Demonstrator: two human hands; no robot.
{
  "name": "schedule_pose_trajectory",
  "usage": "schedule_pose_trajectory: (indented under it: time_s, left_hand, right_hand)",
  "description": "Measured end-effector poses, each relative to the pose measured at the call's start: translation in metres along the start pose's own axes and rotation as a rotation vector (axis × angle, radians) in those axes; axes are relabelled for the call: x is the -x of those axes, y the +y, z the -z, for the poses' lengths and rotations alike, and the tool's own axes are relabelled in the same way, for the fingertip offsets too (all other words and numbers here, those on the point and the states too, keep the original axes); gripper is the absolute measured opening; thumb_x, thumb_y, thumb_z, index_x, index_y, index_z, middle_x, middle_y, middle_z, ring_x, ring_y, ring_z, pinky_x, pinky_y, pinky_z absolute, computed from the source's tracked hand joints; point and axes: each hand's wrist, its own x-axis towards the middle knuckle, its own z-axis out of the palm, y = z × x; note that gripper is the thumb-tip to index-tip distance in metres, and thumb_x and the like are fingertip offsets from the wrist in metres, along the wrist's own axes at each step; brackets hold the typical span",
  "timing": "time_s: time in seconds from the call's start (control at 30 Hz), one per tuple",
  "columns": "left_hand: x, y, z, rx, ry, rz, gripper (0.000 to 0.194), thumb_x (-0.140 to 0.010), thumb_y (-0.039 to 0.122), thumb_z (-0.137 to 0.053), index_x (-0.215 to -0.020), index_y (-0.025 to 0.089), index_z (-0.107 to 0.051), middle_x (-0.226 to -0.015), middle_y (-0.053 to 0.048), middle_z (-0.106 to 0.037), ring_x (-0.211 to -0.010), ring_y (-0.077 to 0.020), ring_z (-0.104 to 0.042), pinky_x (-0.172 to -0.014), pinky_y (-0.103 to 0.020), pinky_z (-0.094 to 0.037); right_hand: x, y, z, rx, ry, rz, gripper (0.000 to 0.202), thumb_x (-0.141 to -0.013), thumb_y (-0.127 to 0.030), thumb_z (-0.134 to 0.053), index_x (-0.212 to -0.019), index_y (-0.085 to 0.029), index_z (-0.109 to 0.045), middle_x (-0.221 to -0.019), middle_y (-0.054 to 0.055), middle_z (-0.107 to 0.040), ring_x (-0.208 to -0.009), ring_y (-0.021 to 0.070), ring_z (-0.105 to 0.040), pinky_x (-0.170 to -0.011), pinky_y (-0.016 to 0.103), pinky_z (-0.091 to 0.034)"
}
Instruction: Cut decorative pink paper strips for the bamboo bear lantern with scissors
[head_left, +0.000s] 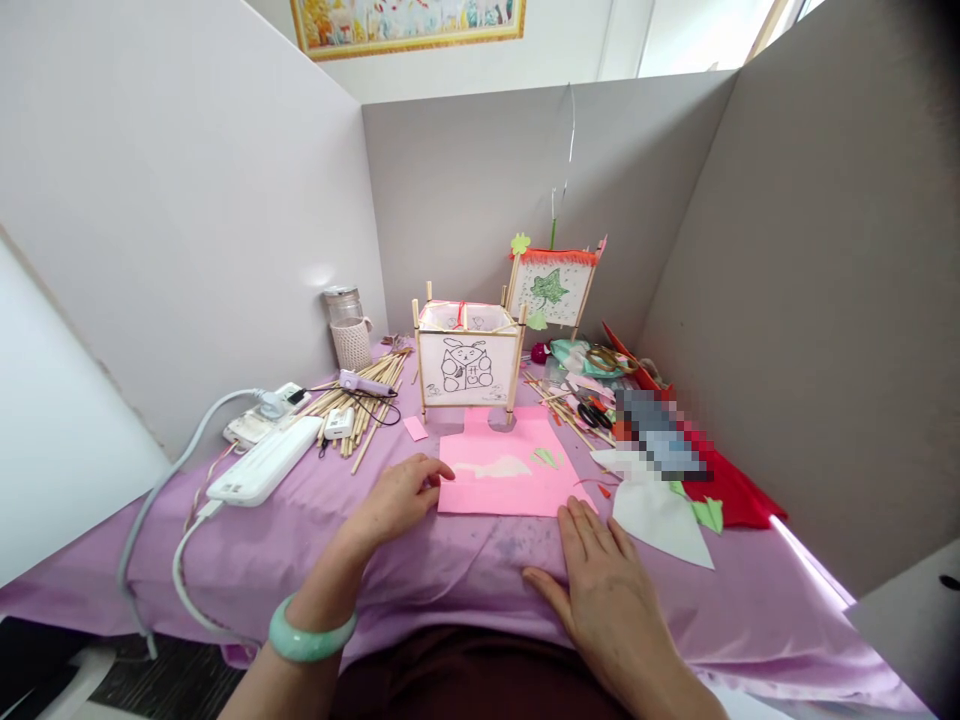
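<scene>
A pink paper sheet (pixel 502 495) lies on the purple tablecloth (pixel 465 570), with a pale irregular patch and a small green cutout (pixel 545 457) on it. At its left edge is my left hand (pixel 401 497), its fingers bent and apart, the fingertips touching the paper. My right hand (pixel 600 570) lies flat, fingers stretched out over the lower right corner of the sheet and thumb on the cloth. Just behind the paper stands a stick-framed lantern (pixel 469 370) with a line drawing on its front panel.
Wooden sticks (pixel 375 390), a glue gun (pixel 366 383), a white power bank (pixel 264 462) and a lidded cup (pixel 349 330) are left. A second lantern (pixel 553 290) stands behind; black scissors (pixel 595 414), white paper (pixel 660 515) and red material (pixel 731 490) lie right.
</scene>
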Motion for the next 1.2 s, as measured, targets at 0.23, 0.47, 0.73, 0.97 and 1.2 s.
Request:
schedule_pose_trajectory:
  time_s: [0.23, 0.47, 0.73, 0.97, 1.2]
  left_hand:
    - [-0.016, 0.004, 0.012, 0.042, -0.047, 0.057, 0.022, -0.075, 0.025, -0.054, -0.089, 0.020, -0.069, -0.079, -0.002, -0.063, -0.069, -0.0145, -0.055, -0.064, -0.024, -0.040]
    - [-0.048, 0.006, 0.011, -0.088, -0.166, -0.016, 0.023, -0.070, 0.027, -0.060, -0.089, 0.019, -0.069, -0.077, -0.002, -0.064, -0.068, -0.0146, -0.056, -0.060, -0.023, -0.040]
    - [-0.066, 0.014, 0.017, -0.202, -0.392, -0.090, 0.013, -0.064, 0.019, -0.060, -0.076, 0.016, -0.065, -0.076, -0.003, -0.065, -0.068, -0.0152, -0.057, -0.055, -0.022, -0.039]
    - [-0.068, 0.011, 0.015, -0.130, -0.328, -0.062, 0.023, -0.062, 0.011, -0.059, -0.084, 0.015, -0.060, -0.073, 0.000, -0.061, -0.066, -0.0133, -0.054, -0.052, -0.020, -0.036]
    - [-0.066, 0.015, 0.019, -0.171, -0.386, -0.340, 0.021, -0.073, 0.016, -0.059, -0.091, 0.021, -0.067, -0.083, -0.002, -0.054, -0.072, -0.0121, -0.051, -0.063, -0.020, -0.039]
  right_hand:
    - [0.000, 0.000, 0.001, 0.005, -0.005, 0.002, 0.078, -0.084, -0.064, -0.035, -0.122, 0.001, -0.052, -0.128, 0.023, -0.048, -0.120, 0.0344, -0.043, -0.099, 0.049, -0.029]
    - [0.001, 0.001, -0.001, 0.011, 0.026, 0.009, 0.078, -0.085, -0.065, -0.031, -0.120, 0.001, -0.054, -0.126, 0.024, -0.050, -0.118, 0.0338, -0.045, -0.097, 0.049, -0.030]
    - [0.002, 0.001, -0.002, 0.002, 0.025, 0.011, 0.078, -0.085, -0.065, -0.031, -0.120, 0.001, -0.053, -0.128, 0.024, -0.048, -0.119, 0.0342, -0.044, -0.097, 0.048, -0.031]
    - [0.002, 0.001, -0.002, 0.017, 0.016, 0.006, 0.077, -0.084, -0.064, -0.036, -0.122, 0.001, -0.052, -0.129, 0.023, -0.048, -0.120, 0.0341, -0.043, -0.098, 0.048, -0.030]
    - [0.002, 0.000, -0.001, 0.017, 0.009, -0.002, 0.078, -0.084, -0.065, -0.036, -0.122, 0.001, -0.052, -0.129, 0.023, -0.048, -0.120, 0.0339, -0.043, -0.099, 0.048, -0.030]
